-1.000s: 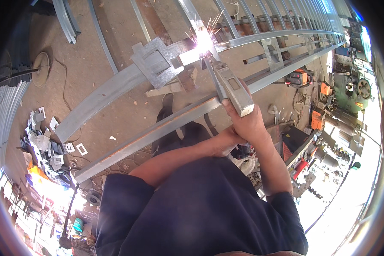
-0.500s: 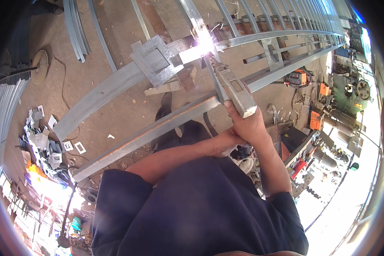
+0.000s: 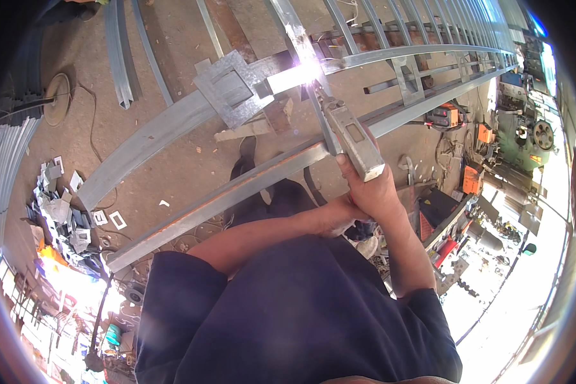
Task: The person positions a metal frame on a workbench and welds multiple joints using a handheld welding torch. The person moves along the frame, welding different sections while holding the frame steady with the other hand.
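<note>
My right hand (image 3: 372,185) is wrapped round the lower end of a grey, box-shaped welding electrode holder (image 3: 351,137) with a rectangular window in its side. Its narrow far end points at a bright welding arc (image 3: 310,72), whose glare hides the joint. There a short bar meets an upright steel profile (image 3: 294,35) and a curved rail (image 3: 397,56). My left hand (image 3: 339,214) is closed against my right wrist, its fingers partly hidden. Left of the arc, a square metal plate with a cut-out (image 3: 232,89) lies over a broad curved steel strip (image 3: 150,137).
A long straight steel bar (image 3: 217,205) crosses in front of my body. Offcuts (image 3: 64,205) are heaped on the floor at left. Upright bars of a railing (image 3: 377,35) run off to the far right. An orange welding machine (image 3: 447,115) and a cluttered bench (image 3: 454,240) are at right.
The arc glare has shrunk and fewer sparks fly up. The electrode holder's far end has shifted slightly nearer. Both hands keep nearly the same place.
</note>
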Action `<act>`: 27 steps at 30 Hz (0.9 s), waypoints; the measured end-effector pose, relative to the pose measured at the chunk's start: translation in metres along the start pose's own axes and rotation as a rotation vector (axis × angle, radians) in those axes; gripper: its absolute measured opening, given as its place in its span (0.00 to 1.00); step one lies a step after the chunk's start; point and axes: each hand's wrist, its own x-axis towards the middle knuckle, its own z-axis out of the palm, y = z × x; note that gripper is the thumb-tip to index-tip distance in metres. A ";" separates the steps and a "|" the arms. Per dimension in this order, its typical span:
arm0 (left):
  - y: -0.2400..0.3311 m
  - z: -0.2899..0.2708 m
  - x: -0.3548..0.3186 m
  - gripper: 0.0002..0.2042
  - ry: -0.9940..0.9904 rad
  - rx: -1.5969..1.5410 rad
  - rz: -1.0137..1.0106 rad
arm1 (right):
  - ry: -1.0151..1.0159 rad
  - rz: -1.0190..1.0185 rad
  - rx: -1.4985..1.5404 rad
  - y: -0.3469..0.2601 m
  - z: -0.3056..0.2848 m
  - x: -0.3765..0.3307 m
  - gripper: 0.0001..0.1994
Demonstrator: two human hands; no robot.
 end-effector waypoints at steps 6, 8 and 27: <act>0.000 0.003 -0.001 0.30 -0.004 0.004 0.012 | 0.006 -0.012 -0.023 0.003 0.000 -0.002 0.37; 0.014 0.014 -0.011 0.29 0.032 0.015 -0.001 | 0.009 -0.005 -0.004 0.005 0.001 -0.004 0.37; 0.012 0.015 -0.014 0.33 0.033 0.051 -0.049 | 0.015 0.005 0.042 0.009 -0.003 -0.011 0.39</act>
